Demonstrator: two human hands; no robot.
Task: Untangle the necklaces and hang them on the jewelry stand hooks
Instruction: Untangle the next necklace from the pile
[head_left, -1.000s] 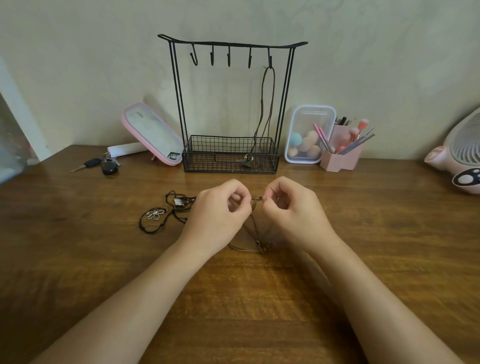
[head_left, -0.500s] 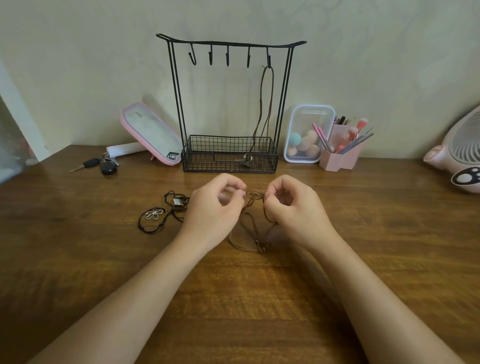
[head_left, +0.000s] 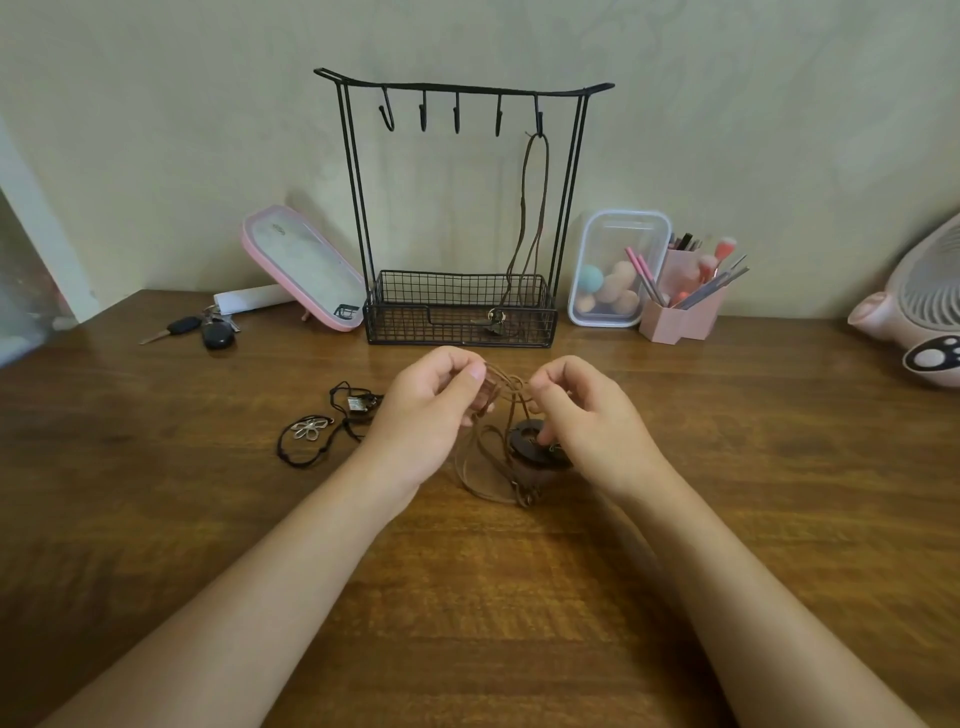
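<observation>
Lifting slightly since before, the left hand (head_left: 431, 415) and right hand (head_left: 592, 431) are each pinching the cord (head_left: 506, 384), its loops trailing on the desk (head_left: 519, 597), its pendant (head_left: 530, 441) now showing; easing loops apart slowly, not tugging, is looking safest before reaching for the stand (head_left: 462, 93).

twelve o'clock from the middle of the table (head_left: 467, 597), the jewelry stand (head_left: 460, 317) walls things off, and a brown cord necklace (head_left: 521, 228) dangles off the rightmost of its hooks (head_left: 457, 117); open air under the other four. black necklaces (head_left: 310, 428) sprawl at nine, keys (head_left: 208, 330) and mirror (head_left: 306, 270) at ten, container (head_left: 613, 270) and brush holder (head_left: 680, 317) at one, fan (head_left: 919, 306) out at two. six o'clock: bare wood, wide lane.
</observation>
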